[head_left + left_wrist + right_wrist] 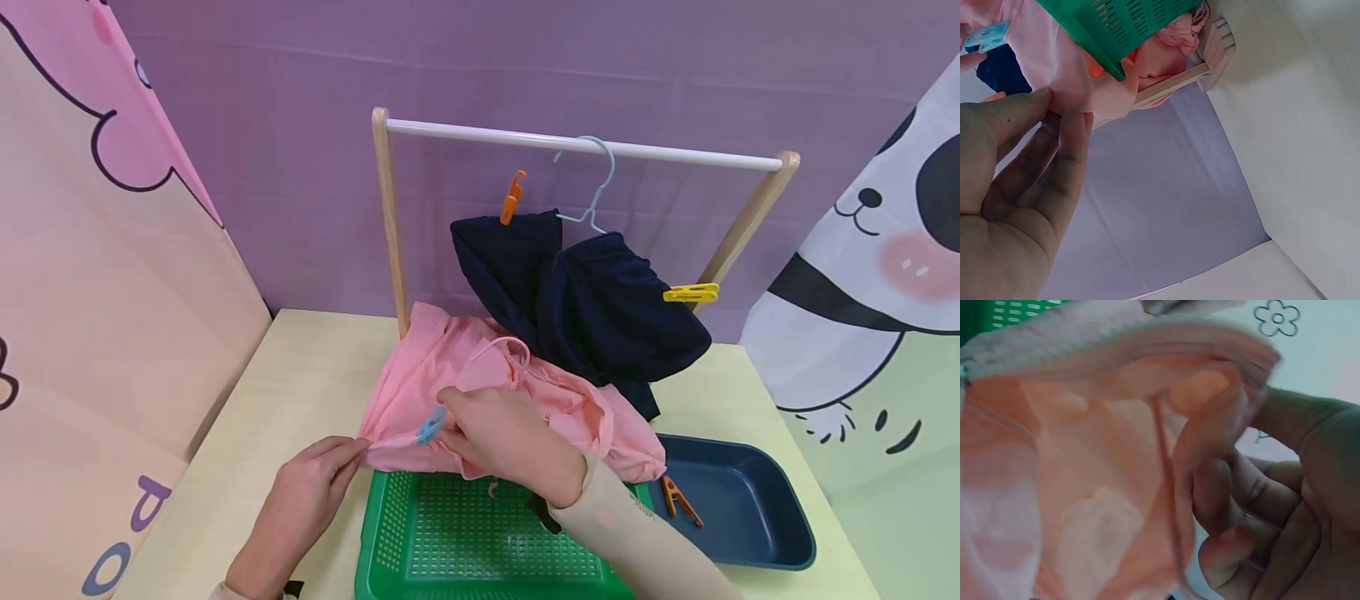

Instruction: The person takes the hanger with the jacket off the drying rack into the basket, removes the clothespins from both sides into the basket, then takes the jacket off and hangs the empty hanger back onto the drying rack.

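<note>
We are looking down at a pink garment (480, 379) lying across the far rim of a green perforated basket (480, 542), and we are taking that basket as our landmark throughout. The left hand (300, 500), just to the left of the basket, is pinching the garment's left edge between thumb and fingertips; the left wrist view is showing those fingers (1054, 144) closing on the pink cloth (1054, 56) beside the basket's green wall (1129, 28). The right hand (510, 437) is reaching over the basket's far rim and grasping the garment, its fingers curling into the fabric; in the right wrist view the curled fingers (1229, 512) are holding a fold of pink cloth (1085, 487). A light blue clothespin (431, 425) is sitting on the garment's edge between the two hands, touching the right hand's fingertips; we cannot tell whether those fingers are squeezing it.

Behind the basket a wooden rack with a white rail (585, 146) is standing, and a dark navy garment (592, 304) is hanging from it on a pale blue hanger (596, 187), with an orange clothespin (512, 198) and a yellow clothespin (691, 292) clipped to it. Just right of the basket a dark blue tray (757, 508) is holding another orange clothespin (678, 500). Everything is resting on a pale wooden table (300, 375).
</note>
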The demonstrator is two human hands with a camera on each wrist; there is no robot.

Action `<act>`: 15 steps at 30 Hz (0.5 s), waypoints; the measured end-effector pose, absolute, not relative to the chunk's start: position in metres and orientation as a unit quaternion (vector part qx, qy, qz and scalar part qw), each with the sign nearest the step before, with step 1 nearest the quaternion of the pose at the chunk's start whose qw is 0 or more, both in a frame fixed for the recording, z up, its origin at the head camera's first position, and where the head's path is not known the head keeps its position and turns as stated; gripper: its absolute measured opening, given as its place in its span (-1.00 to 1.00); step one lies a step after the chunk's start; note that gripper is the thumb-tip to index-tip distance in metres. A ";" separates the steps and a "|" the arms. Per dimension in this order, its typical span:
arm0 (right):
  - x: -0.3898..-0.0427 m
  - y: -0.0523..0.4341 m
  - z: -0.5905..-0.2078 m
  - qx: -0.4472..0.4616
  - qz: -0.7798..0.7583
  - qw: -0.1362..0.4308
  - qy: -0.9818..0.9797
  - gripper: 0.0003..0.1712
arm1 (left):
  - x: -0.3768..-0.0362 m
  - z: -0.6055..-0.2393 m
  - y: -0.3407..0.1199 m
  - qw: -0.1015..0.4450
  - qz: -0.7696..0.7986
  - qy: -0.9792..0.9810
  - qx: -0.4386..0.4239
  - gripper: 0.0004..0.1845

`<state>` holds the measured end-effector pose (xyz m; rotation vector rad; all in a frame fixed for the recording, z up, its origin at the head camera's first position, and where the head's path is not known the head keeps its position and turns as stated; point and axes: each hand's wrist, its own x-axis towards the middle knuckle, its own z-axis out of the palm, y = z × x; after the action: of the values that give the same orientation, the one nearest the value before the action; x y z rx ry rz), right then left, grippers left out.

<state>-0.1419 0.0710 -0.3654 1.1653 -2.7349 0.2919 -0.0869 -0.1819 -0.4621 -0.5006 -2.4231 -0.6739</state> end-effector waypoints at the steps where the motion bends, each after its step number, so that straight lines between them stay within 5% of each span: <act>1: -0.143 0.070 -0.367 0.384 0.094 0.074 -0.916 -0.76 | -0.087 -0.462 -0.182 0.284 -0.252 -0.906 -0.187 -0.69; 15: -0.144 0.067 -0.372 0.382 0.121 0.044 -0.915 -0.81 | -0.087 -0.465 -0.183 0.289 -0.253 -0.903 -0.191 -0.69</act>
<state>-0.1441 0.0669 -0.3717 1.1684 -2.7964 0.3690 -0.0874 -0.1834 -0.4647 -0.5087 -2.4108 -0.6765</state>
